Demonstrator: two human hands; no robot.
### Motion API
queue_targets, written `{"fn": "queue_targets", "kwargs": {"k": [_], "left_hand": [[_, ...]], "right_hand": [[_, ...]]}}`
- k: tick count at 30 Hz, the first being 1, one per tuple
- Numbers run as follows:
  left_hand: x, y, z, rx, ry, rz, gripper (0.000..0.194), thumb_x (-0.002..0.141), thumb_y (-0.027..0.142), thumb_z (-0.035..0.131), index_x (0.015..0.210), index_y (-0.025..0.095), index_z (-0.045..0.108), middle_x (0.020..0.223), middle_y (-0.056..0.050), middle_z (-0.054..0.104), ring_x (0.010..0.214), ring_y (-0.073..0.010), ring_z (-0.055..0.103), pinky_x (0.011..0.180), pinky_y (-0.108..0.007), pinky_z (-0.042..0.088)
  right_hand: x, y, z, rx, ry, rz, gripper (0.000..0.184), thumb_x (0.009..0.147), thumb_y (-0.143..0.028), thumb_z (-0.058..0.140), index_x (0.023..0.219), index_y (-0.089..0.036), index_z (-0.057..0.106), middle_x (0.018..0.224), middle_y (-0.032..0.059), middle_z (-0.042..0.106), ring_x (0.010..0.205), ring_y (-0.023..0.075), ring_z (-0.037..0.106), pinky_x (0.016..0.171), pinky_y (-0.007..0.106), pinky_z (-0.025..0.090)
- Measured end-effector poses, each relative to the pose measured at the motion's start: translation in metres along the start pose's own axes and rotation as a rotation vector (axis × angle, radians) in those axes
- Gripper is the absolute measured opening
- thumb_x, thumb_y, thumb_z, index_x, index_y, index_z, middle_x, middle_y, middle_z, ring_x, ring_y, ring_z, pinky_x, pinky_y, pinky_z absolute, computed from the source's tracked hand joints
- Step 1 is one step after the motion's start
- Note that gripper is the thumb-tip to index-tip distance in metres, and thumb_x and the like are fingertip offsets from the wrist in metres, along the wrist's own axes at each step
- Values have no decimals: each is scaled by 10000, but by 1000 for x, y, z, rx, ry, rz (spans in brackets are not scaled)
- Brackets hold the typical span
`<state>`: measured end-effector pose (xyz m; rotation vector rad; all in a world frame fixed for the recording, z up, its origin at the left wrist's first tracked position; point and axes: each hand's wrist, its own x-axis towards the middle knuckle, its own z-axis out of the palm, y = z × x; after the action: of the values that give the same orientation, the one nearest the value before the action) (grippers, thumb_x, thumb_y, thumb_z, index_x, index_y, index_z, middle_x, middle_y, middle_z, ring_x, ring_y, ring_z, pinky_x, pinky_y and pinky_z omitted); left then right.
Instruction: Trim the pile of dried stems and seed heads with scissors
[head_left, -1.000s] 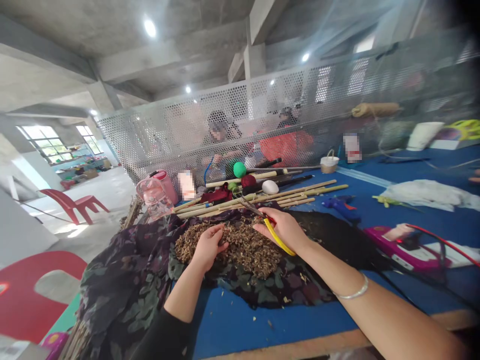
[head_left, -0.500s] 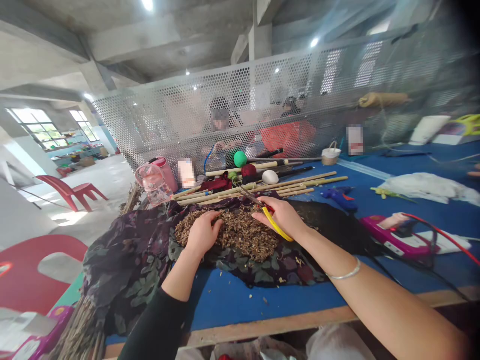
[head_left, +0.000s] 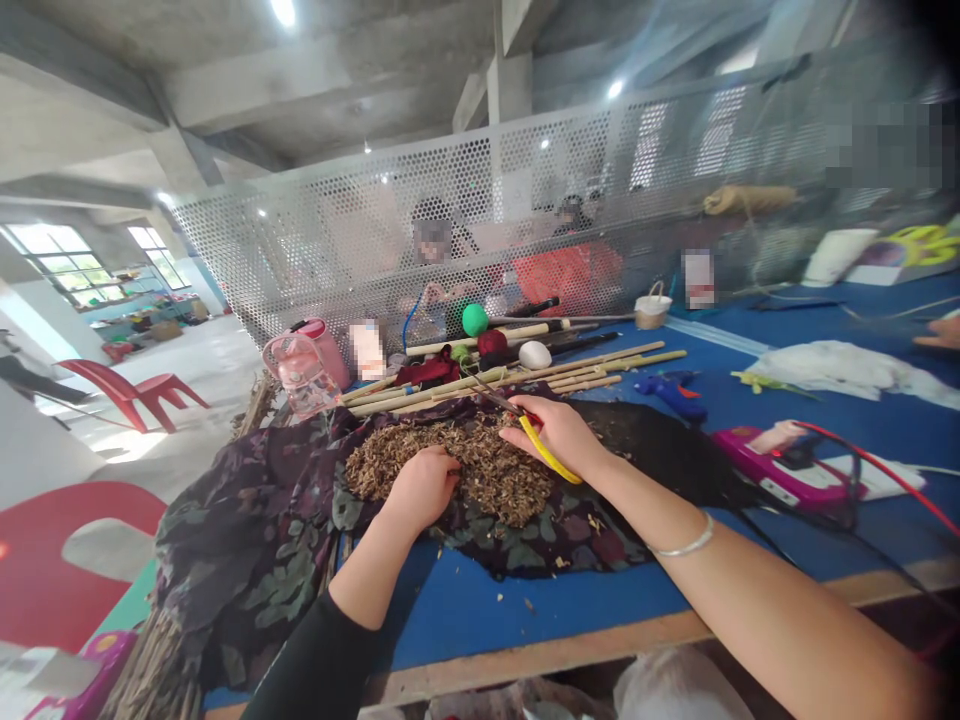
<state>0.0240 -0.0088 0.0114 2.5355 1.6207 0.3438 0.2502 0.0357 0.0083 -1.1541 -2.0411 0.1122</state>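
More curled now is the left hand (head_left: 424, 487); the right (head_left: 561, 432) grips a yellow-handled tool (head_left: 543, 449).

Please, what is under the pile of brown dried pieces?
The brown pile lies on a dark patterned cloth, which shows in front of it, over the blue table. The cloth directly beneath the pile is covered, so I cannot tell whether anything else is there.

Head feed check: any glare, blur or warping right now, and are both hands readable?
Head view: the ceiling lamp and far-left window glare brightly; the perforated screen smears hazily toward the right; another person's hand at the right edge is blurred. Head view, centre: left hand and right hand read clearly, the right forearm looks stretched toward the corner.
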Motion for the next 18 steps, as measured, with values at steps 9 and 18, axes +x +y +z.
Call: {"fn": "queue_targets", "kwargs": {"k": [9,18], "left_hand": [[2,-7,4,-169,258,-66,250,837,212,459,913,208,697,920,-55,671,874,-173,600,813,-270,462],[1,-17,0,-197,258,-70,212,798,152,515,913,185,691,926,-63,662,889,-180,596,852,-289,453]], "right_hand": [[0,-1,1,6,3,8,380,736,-399,607,1044,-177,596,942,76,663,804,202,626,741,290,477],[0,-3,0,-4,5,-3,371,738,-402,604,1033,-178,598,887,66,664,741,187,617,707,281,472]]}}
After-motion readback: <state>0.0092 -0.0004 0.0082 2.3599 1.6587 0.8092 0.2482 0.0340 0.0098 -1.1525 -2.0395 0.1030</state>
